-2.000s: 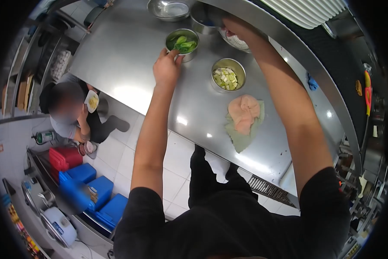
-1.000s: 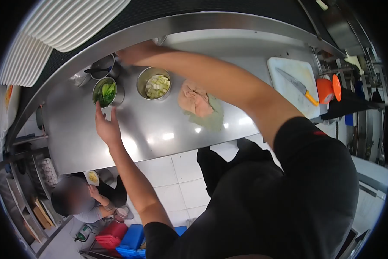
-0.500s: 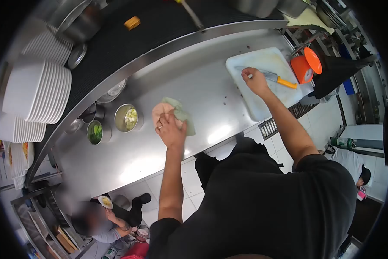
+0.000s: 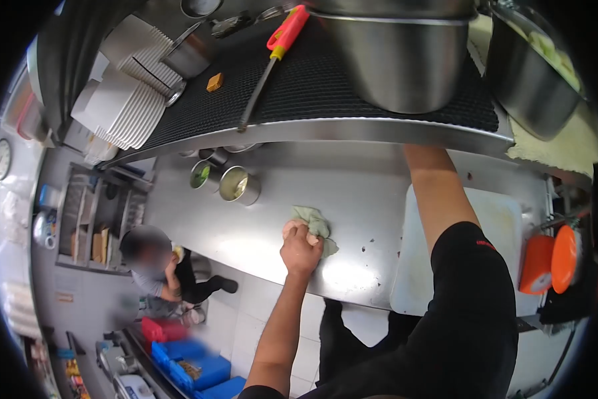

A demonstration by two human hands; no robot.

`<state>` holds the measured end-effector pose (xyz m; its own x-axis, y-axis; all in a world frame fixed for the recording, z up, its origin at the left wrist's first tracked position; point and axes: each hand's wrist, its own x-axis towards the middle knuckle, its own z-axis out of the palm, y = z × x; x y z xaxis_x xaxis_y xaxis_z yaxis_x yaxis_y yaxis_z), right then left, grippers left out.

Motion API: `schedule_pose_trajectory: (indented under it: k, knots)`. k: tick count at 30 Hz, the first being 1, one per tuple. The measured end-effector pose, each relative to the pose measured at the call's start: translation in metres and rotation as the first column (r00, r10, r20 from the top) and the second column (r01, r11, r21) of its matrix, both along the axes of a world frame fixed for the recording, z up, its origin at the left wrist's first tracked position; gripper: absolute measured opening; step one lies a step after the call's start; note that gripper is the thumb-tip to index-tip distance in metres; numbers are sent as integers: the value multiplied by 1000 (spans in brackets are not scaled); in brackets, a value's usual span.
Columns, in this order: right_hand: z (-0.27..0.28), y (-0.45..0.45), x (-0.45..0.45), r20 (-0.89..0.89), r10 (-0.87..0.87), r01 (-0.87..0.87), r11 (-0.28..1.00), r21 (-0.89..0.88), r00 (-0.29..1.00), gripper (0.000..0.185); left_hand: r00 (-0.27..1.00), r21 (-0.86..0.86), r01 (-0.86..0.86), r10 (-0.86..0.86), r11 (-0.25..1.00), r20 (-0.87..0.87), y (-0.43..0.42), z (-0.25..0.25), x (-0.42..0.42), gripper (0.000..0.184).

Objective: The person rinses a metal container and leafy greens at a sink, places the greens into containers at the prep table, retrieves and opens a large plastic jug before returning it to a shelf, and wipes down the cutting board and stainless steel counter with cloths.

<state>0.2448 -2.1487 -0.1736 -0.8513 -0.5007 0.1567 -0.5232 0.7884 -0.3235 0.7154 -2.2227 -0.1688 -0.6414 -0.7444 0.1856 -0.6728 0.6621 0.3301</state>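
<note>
My left hand is closed on a pink cloth on the steel counter. Bunched up beside it, and touching it, lies a pale green cloth. My right forearm reaches forward over the counter and passes beneath the shelf's edge, so the right hand and anything in it are hidden. Below that arm sits a white cutting board, with its left part partly covered by my sleeve.
Two metal pots hold green leaves and pale cut pieces. An orange scale stands right of the board. Above, the shelf carries a large steel container, a red-yellow handled tool and stacked white dishes. Another person sits at left.
My right hand has left the cutting board and gone under the shelf; the yellow-handled knife no longer shows on the board. My left hand has bunched the cloth. The view has shifted.
</note>
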Motion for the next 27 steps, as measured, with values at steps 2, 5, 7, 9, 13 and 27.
schedule_pose_trajectory:
  k: [2,5,7,9,13,27]
  knots:
    - [-7,-1,5,6,34,-34,999,-5,999,39,999,-16,-27,28,1000,40,6,4,-4,42]
    - [-20,-2,23,7,110,-110,994,-13,994,40,999,-53,-38,40,998,25,1,-12,-2,42]
    - [-27,-6,39,23,157,-156,987,-32,987,41,993,-17,-97,98,995,59,9,-7,-8,48]
    - [-18,4,46,43,198,-194,978,-80,979,42,993,-25,-76,78,997,91,14,-1,-12,41]
    - [26,102,23,30,111,-101,969,-225,993,44,991,-66,-33,41,997,128,12,-2,-13,34]
    - [-9,341,-22,278,-584,559,811,170,763,51,997,96,-22,15,995,72,-19,0,-7,39]
